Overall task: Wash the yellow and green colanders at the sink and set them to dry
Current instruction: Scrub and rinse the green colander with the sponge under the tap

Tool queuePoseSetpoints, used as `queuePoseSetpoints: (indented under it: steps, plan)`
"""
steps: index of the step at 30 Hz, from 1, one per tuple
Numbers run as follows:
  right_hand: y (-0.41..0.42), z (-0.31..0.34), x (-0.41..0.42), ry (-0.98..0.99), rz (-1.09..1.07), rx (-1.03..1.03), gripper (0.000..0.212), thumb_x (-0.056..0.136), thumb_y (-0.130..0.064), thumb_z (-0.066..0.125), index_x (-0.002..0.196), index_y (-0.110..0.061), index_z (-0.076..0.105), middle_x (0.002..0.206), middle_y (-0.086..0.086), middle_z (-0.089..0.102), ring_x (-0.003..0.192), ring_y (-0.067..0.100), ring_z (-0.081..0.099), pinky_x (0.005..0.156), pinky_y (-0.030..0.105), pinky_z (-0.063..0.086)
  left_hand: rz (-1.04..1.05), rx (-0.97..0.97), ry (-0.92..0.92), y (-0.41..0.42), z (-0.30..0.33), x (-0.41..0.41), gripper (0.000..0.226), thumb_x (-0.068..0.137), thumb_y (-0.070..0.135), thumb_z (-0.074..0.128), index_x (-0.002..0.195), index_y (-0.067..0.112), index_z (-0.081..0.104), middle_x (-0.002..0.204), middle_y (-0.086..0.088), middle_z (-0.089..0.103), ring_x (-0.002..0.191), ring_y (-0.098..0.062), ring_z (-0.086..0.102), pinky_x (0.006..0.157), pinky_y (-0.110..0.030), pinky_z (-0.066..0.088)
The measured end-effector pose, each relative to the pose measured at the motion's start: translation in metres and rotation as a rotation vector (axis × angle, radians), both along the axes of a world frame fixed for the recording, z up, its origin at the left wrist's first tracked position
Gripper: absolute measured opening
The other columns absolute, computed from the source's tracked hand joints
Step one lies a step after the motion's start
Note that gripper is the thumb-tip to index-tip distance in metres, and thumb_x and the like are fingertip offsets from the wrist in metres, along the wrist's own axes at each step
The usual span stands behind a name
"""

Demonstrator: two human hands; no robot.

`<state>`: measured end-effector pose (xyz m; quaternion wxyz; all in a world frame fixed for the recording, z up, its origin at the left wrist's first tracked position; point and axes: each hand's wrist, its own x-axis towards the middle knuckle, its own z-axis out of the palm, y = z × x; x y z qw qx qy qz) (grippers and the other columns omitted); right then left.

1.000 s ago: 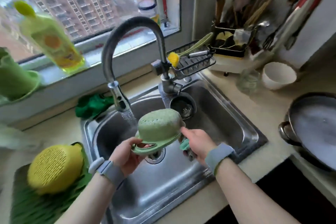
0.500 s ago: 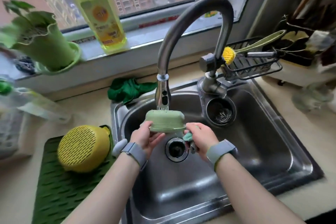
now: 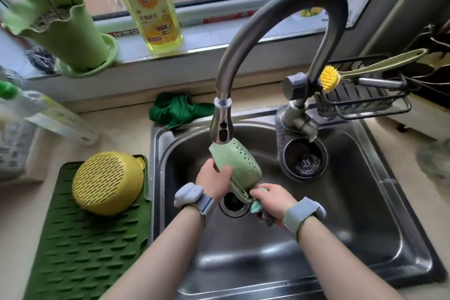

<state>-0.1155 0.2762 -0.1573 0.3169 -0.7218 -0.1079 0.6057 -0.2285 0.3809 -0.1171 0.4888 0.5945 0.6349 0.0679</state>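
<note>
Green colander (image 3: pixel 237 168), level a moment ago, now tilts under the faucet head (image 3: pixel 221 126), left hand (image 3: pixel 214 179) gripping it, right hand (image 3: pixel 270 198) pinching rim and cloth, so rinsing continues

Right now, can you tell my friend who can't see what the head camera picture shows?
A person holds a green colander tilted under the faucet over a steel sink, left hand gripping its side and right hand at its rim, also holding a small teal cloth. A yellow colander lies upside down on a green drying mat beside the sink.
</note>
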Motion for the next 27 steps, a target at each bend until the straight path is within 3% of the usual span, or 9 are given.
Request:
queuePoseSetpoints:
  steps: [4, 12, 16, 19, 21, 24, 27]
  plan:
    - [-0.004, -0.004, -0.007, 0.001, 0.068, -0.007, 0.01, 0.085, -0.015, 0.051, 0.084, -0.008, 0.059, 0.057, 0.018, 0.056, 0.038, 0.021, 0.042, 0.039, 0.02, 0.029, -0.16, 0.105, 0.06, -0.004, 0.0, -0.007, 0.01, 0.086, 0.025, 0.052, 0.087, 0.017, 0.057, 0.08, 0.004, 0.064, 0.076, -0.021, 0.061, 0.063, -0.03, 0.043]
    - [0.0, -0.001, -0.01, 0.0, 0.024, 0.024, 0.013, 0.087, -0.019, 0.055, 0.079, -0.012, 0.062, 0.059, 0.015, 0.058, 0.039, 0.021, 0.045, 0.036, 0.019, 0.03, -0.232, 0.168, 0.048, 0.0, 0.001, -0.03, 0.012, 0.087, 0.024, 0.053, 0.097, 0.022, 0.059, 0.079, 0.008, 0.064, 0.072, -0.017, 0.061, 0.06, -0.028, 0.044]
    - [0.001, 0.004, -0.01, 0.075, -0.053, 0.069, 0.012, 0.088, -0.02, 0.059, 0.088, -0.009, 0.065, 0.071, 0.012, 0.061, 0.038, 0.019, 0.043, 0.04, 0.021, 0.029, 0.054, 0.02, -0.033, 0.002, -0.001, -0.05, 0.014, 0.084, 0.019, 0.057, 0.089, 0.007, 0.063, 0.074, -0.006, 0.065, 0.066, -0.021, 0.061, 0.056, -0.029, 0.047]
    - [0.001, 0.005, -0.008, 0.085, -0.151, 0.096, 0.015, 0.089, -0.018, 0.059, 0.09, -0.004, 0.064, 0.069, 0.013, 0.059, 0.039, 0.019, 0.04, 0.038, 0.019, 0.03, 0.482, -0.344, -0.368, -0.001, 0.001, -0.056, 0.013, 0.089, 0.008, 0.051, 0.088, 0.003, 0.063, 0.073, -0.01, 0.067, 0.061, -0.021, 0.067, 0.05, -0.032, 0.059]
    - [0.0, 0.005, -0.006, 0.09, -0.246, 0.123, 0.015, 0.09, -0.018, 0.057, 0.085, -0.005, 0.063, 0.07, 0.012, 0.059, 0.044, 0.021, 0.04, 0.039, 0.021, 0.031, 0.698, -0.487, -0.553, 0.002, 0.0, -0.055, 0.015, 0.093, 0.003, 0.047, 0.097, -0.003, 0.061, 0.086, -0.017, 0.067, 0.068, -0.025, 0.069, 0.062, -0.035, 0.062]
    - [0.003, 0.008, -0.005, 0.146, -0.328, 0.16, 0.024, 0.091, -0.032, 0.059, 0.081, -0.01, 0.06, 0.072, 0.009, 0.061, 0.048, 0.022, 0.045, 0.047, 0.029, 0.035, 0.813, -0.543, -0.704, 0.007, -0.003, -0.05, 0.026, 0.094, -0.001, 0.041, 0.117, -0.005, 0.055, 0.096, -0.023, 0.066, 0.076, -0.031, 0.069, 0.067, -0.036, 0.06]
    - [0.014, 0.017, -0.01, 0.213, -0.344, 0.176, 0.036, 0.09, -0.044, 0.058, 0.087, -0.009, 0.062, 0.074, 0.007, 0.064, 0.049, 0.019, 0.05, 0.046, 0.027, 0.04, 0.848, -0.587, -0.779, 0.002, -0.004, -0.048, 0.032, 0.092, -0.007, 0.034, 0.115, -0.007, 0.056, 0.082, -0.022, 0.072, 0.068, -0.03, 0.072, 0.065, -0.037, 0.061]
